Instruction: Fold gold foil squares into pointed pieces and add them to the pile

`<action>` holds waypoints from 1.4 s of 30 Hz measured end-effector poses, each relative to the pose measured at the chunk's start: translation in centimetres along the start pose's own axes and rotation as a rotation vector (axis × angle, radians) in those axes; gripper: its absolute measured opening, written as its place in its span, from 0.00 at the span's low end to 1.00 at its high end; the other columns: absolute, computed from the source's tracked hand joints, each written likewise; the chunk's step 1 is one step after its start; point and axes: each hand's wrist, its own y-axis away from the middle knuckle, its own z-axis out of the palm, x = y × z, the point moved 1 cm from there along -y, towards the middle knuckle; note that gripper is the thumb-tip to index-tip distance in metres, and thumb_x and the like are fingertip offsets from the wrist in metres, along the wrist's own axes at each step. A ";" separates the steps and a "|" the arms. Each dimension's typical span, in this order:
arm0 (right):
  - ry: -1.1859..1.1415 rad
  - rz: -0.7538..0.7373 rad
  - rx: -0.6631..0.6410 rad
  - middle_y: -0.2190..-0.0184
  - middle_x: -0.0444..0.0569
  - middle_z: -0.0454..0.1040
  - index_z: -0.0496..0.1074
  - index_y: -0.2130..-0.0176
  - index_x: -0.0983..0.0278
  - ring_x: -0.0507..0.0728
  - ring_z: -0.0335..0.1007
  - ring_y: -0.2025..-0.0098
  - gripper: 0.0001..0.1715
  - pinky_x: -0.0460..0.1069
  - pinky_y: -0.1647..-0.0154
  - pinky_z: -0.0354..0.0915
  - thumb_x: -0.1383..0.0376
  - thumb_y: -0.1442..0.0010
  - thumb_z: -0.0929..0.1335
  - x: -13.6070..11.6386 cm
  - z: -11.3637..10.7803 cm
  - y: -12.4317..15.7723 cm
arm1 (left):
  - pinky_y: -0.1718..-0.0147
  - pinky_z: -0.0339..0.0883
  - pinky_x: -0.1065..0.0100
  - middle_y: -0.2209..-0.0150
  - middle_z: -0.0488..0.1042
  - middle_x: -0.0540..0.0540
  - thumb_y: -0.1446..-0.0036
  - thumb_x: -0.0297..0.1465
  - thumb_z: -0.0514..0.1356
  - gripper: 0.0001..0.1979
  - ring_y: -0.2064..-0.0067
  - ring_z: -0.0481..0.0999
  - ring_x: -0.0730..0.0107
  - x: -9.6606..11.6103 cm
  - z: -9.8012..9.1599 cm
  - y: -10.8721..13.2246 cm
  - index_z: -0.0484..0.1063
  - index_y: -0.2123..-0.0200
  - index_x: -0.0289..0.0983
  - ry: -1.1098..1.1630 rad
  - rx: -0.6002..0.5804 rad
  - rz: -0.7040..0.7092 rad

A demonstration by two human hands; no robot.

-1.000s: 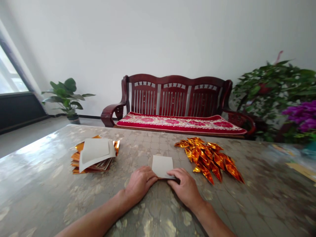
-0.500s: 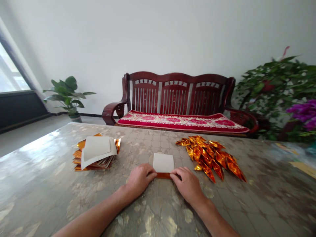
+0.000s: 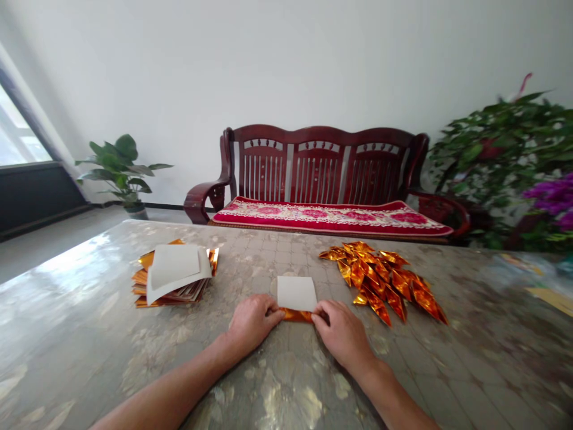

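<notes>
Flat on the table lies a small sheet of foil paper (image 3: 296, 292), white side up, its near edge folded over into a shiny orange-gold strip. At the left end of that strip, my left hand (image 3: 255, 318) pinches the fold between thumb and fingers. My right hand (image 3: 342, 328) pinches the opposite end the same way. To the right sits a heap of folded gold foil pieces (image 3: 380, 278), pointed at their ends. A stack of foil sheets (image 3: 174, 272) rests on the left, with white backs on top and gold edges below.
The table (image 3: 215, 382) has a glossy patterned cover. Beyond it stands a dark red wooden bench (image 3: 316, 173) with a red floral cushion (image 3: 331, 215). A potted plant (image 3: 120, 167) is at left, leafy plants (image 3: 505, 155) at right. Clear plastic (image 3: 528, 269) lies at the right edge.
The orange strip at the sheet's near edge looks broader and more crinkled, and the white part shows slightly less. Both hands keep their pinch. The view has shifted slightly.
</notes>
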 end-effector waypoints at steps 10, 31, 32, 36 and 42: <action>-0.130 0.115 -0.079 0.68 0.43 0.77 0.74 0.55 0.57 0.56 0.72 0.62 0.15 0.48 0.63 0.59 0.65 0.42 0.67 1.0 0.1 -0.3 | 0.69 0.54 0.71 0.71 0.74 0.50 0.44 0.35 0.59 0.09 0.66 0.72 0.68 0.5 -0.2 0.4 0.71 0.75 0.39 -0.018 0.016 -0.006; -0.033 0.109 -0.089 0.70 0.42 0.76 0.73 0.51 0.57 0.56 0.71 0.62 0.18 0.47 0.66 0.56 0.66 0.42 0.65 1.0 0.5 -0.6 | 0.63 0.59 0.69 0.68 0.73 0.49 0.47 0.34 0.62 0.07 0.61 0.74 0.66 0.7 -0.4 0.7 0.76 0.75 0.40 0.023 0.059 -0.070; -0.032 0.108 -0.088 0.70 0.42 0.76 0.73 0.52 0.57 0.56 0.71 0.62 0.18 0.47 0.66 0.56 0.66 0.42 0.65 0.9 0.5 -0.6 | 0.63 0.59 0.69 0.68 0.73 0.49 0.47 0.34 0.62 0.07 0.61 0.74 0.66 0.7 -0.4 0.7 0.76 0.75 0.40 0.022 0.058 -0.072; -0.026 0.115 -0.090 0.70 0.41 0.77 0.73 0.52 0.57 0.56 0.71 0.61 0.17 0.47 0.66 0.56 0.66 0.42 0.66 0.9 0.5 -0.6 | 0.63 0.60 0.69 0.66 0.73 0.48 0.47 0.34 0.62 0.07 0.61 0.74 0.67 0.8 -0.3 0.8 0.76 0.75 0.40 0.015 0.046 -0.081; -0.015 0.112 -0.096 0.70 0.41 0.77 0.73 0.52 0.57 0.56 0.71 0.62 0.17 0.47 0.66 0.57 0.66 0.42 0.66 0.7 0.3 -0.7 | 0.63 0.61 0.69 0.64 0.72 0.48 0.46 0.36 0.62 0.08 0.61 0.74 0.67 0.9 -0.3 0.9 0.76 0.74 0.40 0.012 0.029 -0.092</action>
